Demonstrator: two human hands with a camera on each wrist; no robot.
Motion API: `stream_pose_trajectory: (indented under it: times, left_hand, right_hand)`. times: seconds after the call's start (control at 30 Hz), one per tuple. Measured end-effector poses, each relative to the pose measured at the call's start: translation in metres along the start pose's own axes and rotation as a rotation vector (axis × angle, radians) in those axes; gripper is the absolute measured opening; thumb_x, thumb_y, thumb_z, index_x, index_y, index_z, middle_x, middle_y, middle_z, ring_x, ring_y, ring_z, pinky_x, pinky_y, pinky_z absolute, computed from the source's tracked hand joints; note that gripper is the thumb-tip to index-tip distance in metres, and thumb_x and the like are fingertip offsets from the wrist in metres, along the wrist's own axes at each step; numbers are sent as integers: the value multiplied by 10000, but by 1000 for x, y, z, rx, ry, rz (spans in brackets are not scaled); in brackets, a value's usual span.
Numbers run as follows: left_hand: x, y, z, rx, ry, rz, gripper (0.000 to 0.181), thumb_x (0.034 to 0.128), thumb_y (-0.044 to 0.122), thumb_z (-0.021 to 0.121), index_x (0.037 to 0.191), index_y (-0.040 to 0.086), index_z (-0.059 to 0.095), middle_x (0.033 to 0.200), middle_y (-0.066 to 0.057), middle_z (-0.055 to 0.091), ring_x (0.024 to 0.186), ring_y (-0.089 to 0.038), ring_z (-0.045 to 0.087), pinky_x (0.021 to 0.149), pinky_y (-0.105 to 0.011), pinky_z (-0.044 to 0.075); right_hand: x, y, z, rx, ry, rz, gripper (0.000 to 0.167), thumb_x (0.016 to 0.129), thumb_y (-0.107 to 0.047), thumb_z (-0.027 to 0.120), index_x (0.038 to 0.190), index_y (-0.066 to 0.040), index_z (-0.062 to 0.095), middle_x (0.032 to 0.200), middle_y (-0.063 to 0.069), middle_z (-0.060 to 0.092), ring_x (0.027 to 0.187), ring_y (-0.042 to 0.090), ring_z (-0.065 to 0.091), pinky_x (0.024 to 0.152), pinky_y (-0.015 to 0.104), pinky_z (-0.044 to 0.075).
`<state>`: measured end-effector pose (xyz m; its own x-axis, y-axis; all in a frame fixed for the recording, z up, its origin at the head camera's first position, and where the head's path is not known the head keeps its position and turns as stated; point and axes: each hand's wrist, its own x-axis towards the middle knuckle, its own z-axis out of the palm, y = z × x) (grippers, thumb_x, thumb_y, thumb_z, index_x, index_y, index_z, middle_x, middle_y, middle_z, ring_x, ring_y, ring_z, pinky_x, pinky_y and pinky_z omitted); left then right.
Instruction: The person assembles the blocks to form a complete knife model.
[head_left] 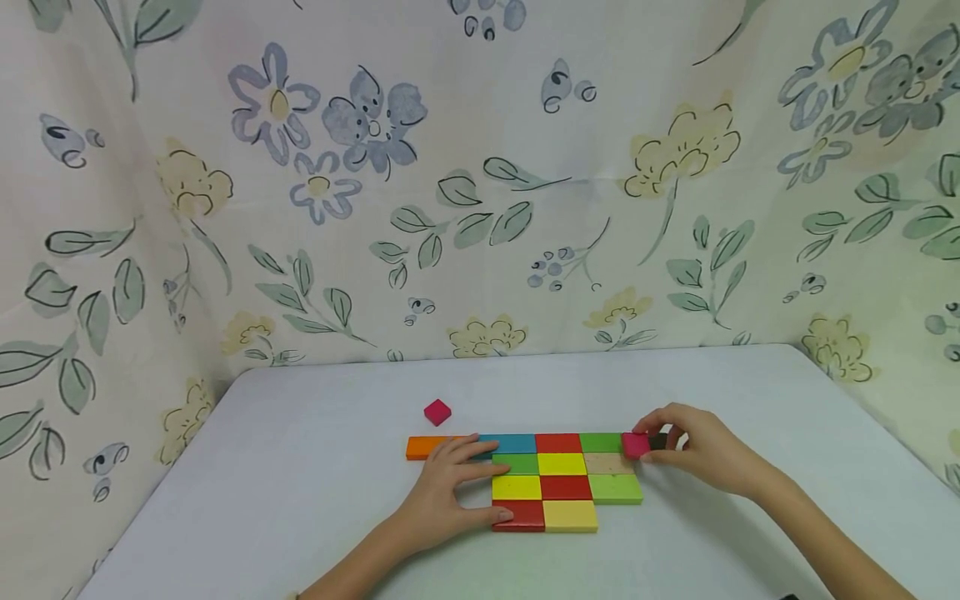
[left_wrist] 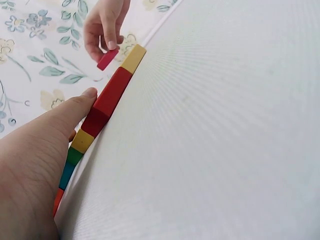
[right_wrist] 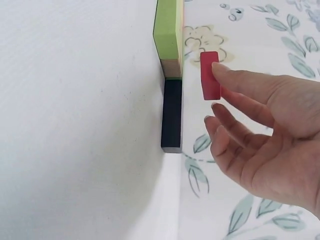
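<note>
In the head view, flat colored wooden blocks lie edge to edge in rows that get shorter toward the front. My left hand (head_left: 442,492) rests spread over the left side, its thumb on the front red block (head_left: 525,518) and fingertips near the blue block (head_left: 513,443). Between thumb and fingers, my right hand (head_left: 708,446) pinches a small pink-red block (head_left: 636,446). The right wrist view shows that block raised above the row, close to the black block (right_wrist: 172,115) at the right end. Fingers partly cover the black block in the head view.
A second pink-red block (head_left: 437,412) lies alone behind the rows, turned cornerwise. An orange block (head_left: 423,448) sticks out at the left of the back row. The white table (head_left: 262,483) meets a flower-patterned cloth (head_left: 480,183) behind.
</note>
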<state>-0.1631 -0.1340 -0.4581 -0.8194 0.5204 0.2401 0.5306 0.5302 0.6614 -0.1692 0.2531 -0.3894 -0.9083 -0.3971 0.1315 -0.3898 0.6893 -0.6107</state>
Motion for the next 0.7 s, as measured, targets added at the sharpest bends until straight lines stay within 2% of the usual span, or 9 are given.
stream_pose_trajectory:
  times: [0.17,0.33,0.7]
  left_hand:
    - [0,0,0,0,-2,-3,537,873,542,815,1362,338,727,1546,62,568,1512,-308,374,1184,-761,244]
    - [1,0,0,2,-3,-2,537,873,539,816,1359,327,731,1543,53,573,1506,-312,382,1184,-757,251]
    - [0,-1,1,6,0,-4,539,872,551,813,1365,353,721,1550,71,562,1512,-299,374,1184,-764,243]
  right_hand:
    - [-5,4,-1,-27,-9,-13,291,859,-101,867,1114,-47,739,949,-37,644,756,36,518,622,220,483]
    - [-6,7,-1,-2,-54,12,274,879,-132,850,1112,-60,726,858,-73,587,739,49,521,620,219,478]
    - [-7,14,1,39,-113,42,297,887,-163,841,1136,-65,714,850,-59,618,733,61,526,608,227,475]
